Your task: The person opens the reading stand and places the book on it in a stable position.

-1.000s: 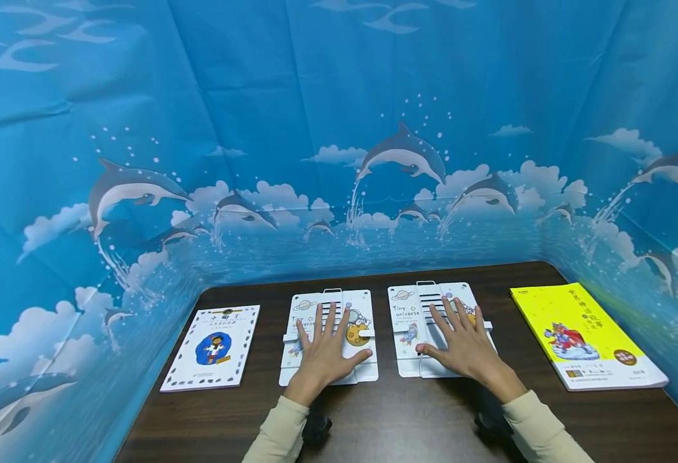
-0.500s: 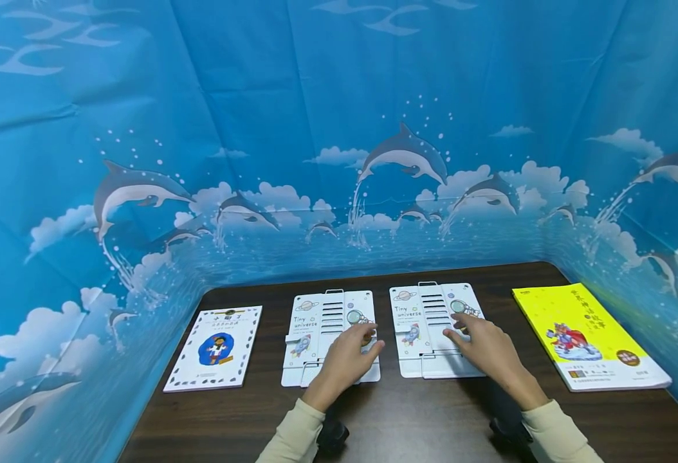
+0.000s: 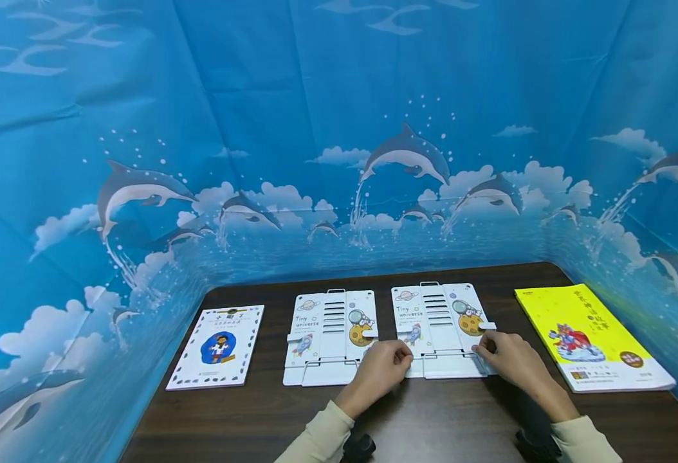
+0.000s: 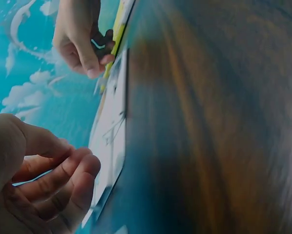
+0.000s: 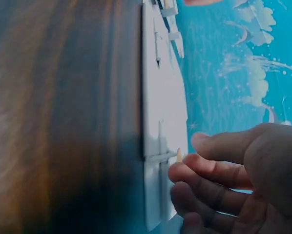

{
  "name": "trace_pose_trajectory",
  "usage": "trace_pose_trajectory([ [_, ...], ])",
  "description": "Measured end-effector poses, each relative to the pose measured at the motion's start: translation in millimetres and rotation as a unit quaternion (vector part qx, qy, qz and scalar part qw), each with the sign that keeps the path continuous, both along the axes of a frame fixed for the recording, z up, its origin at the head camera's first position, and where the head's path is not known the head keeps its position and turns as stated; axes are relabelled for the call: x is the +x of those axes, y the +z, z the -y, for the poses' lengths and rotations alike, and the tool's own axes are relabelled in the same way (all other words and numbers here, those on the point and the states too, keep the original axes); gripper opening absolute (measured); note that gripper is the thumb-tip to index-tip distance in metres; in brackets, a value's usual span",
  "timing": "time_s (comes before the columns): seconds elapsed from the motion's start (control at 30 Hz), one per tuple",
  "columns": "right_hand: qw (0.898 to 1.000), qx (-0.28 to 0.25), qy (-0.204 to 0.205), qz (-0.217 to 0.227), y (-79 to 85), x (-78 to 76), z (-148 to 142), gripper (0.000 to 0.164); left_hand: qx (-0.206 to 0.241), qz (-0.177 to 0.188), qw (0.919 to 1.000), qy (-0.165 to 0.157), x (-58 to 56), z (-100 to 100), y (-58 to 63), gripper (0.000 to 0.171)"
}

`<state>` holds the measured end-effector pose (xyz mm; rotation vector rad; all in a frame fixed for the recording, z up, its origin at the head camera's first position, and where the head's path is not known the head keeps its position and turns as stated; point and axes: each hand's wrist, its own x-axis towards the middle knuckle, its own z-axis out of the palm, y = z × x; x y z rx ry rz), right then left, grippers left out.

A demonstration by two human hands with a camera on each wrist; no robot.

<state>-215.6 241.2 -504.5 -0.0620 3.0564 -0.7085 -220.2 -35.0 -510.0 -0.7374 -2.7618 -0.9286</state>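
Note:
Two white folding book stands printed "Tiny universe" lie flat side by side: the left stand (image 3: 310, 321) and the right stand (image 3: 411, 328). My left hand (image 3: 378, 373) is at the near left corner of the right stand, fingers loosely curled and thumb close to the fingertips. Nothing shows in its fingers in the left wrist view. My right hand (image 3: 515, 361) is by the right stand's near right corner, thumb and fingers bent with a small gap between them. In the right wrist view its fingertips (image 5: 180, 170) are close to the stand; contact cannot be told.
A white picture book (image 3: 217, 347) lies at the left of the dark wooden table (image 3: 258, 431). A thicker yellow book (image 3: 588, 334) lies at the right, just beyond my right hand. A blue dolphin-print curtain (image 3: 339, 161) surrounds the table's back and sides.
Both hands, first spread flat over one stand each, have lifted and bent their fingers. Both have moved right; the left hand has left the left stand for the right stand's corner. The stands stay put.

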Motion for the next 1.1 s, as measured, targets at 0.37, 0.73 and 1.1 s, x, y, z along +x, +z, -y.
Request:
trace_pose_trajectory([
  [0.37,0.992,-0.074,0.029,0.100,-8.6,3.5,-12,0.027,-0.068,0.014,0.9974,-0.019,5.9,-21,-14.0,0.017],
  [0.73,0.984,-0.112,0.047,0.130,-9.8,3.3,-21,0.040,-0.066,0.043,0.9963,0.034,5.5,-30,-19.8,0.021],
  [1.1,0.985,-0.115,0.058,0.111,-15.5,2.8,-23,0.035,0.006,0.069,0.9967,0.043,7.0,-32,-17.9,0.022],
])
